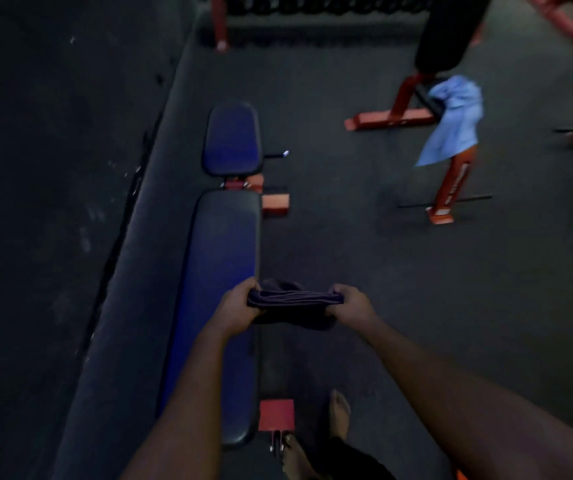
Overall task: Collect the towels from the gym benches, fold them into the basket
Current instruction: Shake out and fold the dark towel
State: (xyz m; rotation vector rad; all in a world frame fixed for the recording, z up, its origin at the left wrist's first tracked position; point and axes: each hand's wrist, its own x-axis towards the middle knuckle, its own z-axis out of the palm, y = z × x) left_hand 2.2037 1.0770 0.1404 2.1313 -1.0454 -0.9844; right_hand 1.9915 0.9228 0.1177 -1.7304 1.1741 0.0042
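A dark purple towel [294, 301], folded into several layers, is stretched between both hands just right of a long blue gym bench [222, 271]. My left hand [238, 306] grips the towel's left end and my right hand [350, 304] grips its right end. Part of the towel sags below the hands. A light blue towel [456, 119] hangs crumpled over a red-framed bench [416, 116] at the upper right. No basket is in view.
The blue bench's shorter seat pad [232, 138] lies beyond the long pad, with red frame feet [275, 202] sticking out to the right. A dark wall [53, 168] runs along the left. A dumbbell rack [312, 5] stands at the far end. My bare feet [338, 415] are on the dark floor.
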